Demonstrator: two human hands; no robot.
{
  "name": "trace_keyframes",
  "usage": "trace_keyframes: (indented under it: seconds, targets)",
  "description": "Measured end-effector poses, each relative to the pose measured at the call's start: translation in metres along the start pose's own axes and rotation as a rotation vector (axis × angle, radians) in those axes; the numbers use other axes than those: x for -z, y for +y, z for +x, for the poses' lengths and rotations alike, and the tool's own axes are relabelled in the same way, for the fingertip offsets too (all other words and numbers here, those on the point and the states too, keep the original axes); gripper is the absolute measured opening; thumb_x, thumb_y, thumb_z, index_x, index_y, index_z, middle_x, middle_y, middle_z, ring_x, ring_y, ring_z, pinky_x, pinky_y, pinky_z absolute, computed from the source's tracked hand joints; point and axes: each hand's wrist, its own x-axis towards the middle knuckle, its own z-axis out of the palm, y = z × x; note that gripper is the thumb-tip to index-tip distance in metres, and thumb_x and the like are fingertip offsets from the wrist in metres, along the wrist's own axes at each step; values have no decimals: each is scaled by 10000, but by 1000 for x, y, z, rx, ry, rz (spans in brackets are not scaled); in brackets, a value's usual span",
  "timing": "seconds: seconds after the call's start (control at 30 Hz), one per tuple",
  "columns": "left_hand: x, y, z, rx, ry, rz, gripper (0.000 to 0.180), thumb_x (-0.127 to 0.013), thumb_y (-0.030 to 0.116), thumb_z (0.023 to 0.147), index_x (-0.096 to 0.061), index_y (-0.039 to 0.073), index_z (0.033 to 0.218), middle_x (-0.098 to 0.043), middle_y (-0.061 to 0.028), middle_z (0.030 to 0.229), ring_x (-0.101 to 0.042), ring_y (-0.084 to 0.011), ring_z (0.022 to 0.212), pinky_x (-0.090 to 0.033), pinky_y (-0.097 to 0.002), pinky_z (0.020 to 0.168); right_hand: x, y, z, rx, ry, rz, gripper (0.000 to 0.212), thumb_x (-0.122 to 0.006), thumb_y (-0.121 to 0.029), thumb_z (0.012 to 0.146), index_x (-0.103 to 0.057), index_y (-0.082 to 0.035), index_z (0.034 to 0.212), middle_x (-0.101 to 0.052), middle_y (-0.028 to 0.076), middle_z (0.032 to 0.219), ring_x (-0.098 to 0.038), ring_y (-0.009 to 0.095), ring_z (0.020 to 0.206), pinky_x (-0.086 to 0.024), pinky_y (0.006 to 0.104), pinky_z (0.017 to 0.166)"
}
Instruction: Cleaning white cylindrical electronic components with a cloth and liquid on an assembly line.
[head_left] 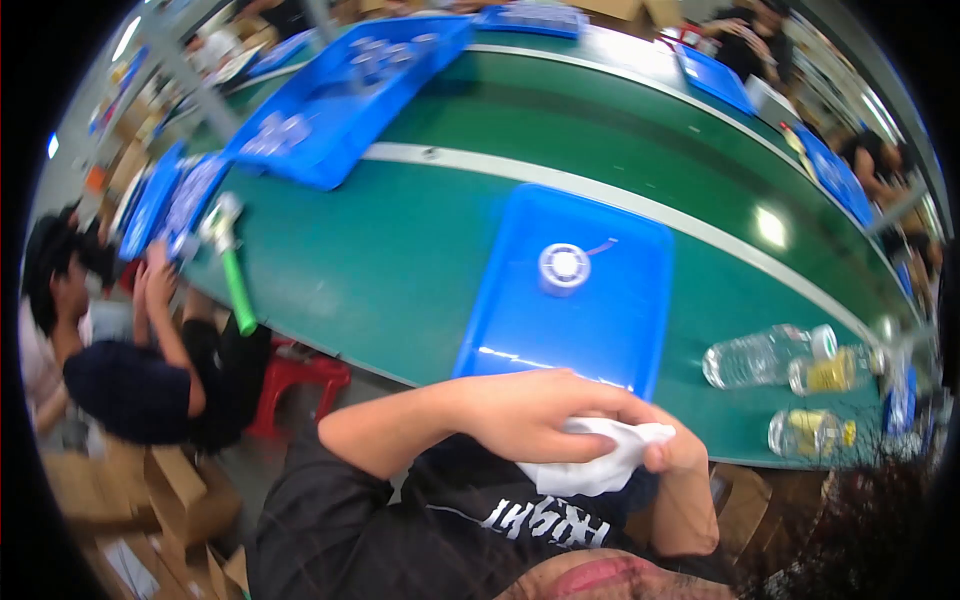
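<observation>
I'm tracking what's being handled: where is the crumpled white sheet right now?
In the head view, the crumpled white sheet is below and right of centre, between the left hand and right hand, just below the blue tray.

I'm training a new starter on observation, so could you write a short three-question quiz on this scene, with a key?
1. What is held between the left hand and right hand?

2. True or false: the white cylinder stands inside the blue tray.

3. Seen from the wearer's side, where is the large clear bottle?
A) Left of the tray
B) Right of the tray
C) Inside the tray

Key:
1. A crumpled white cloth or tissue.
2. True.
3. B.
</observation>
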Motion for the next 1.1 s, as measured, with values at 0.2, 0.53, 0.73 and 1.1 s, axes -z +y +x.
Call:
trace_keyframes:
  seconds: [0.2, 0.53, 0.73, 1.1]
  targets:
    - [11, -4, -2, -94, 260, 69, 384, -560, 244, 925, -540, 58, 1261, -668, -155, 1042, -651, -237, 927, -499, -355, 807, 18, 4, -12, -66, 422, -246, 493, -522, -358, 994, -505, 35, 1292, -595, 139, 1228, -570, 233, 1130, -449, 354, 957]
    - [123, -116, -92, 615, 1346, 1237, 630, -475, 450, 959, -351, 85, 1458, -300, -243, 1511, -240, -391, 1424, -200, -478, 1160, 66, -42, 61, 249, 636, 156, 521, -541, -379, 973, -490, 8, 1319, -558, 126, 1323, -546, 250, 1207, -430, 409, 1026]
    - [124, -119, -80, 834, 1137, 1185, 606, -384, 529, 965, -333, 225, 1487, -203, -274, 1539, -153, -396, 1452, -102, -515, 1174, 99, -24, 52, 264, 640, 247, 517, -543, -317, 969, -460, 21, 1351, -525, 151, 1367, -515, 278, 1250, -412, 431, 1054]
    - [163, -119, -59, 859, 1130, 1128, 649, -389, 519, 937, -298, 211, 1501, -169, -264, 1554, -120, -371, 1466, -82, -518, 1176, 116, -13, 40, 280, 651, 220, 484, -482, -299, 1000, -437, 10, 1369, -476, 179, 1401, -485, 289, 1280, -420, 472, 1059]
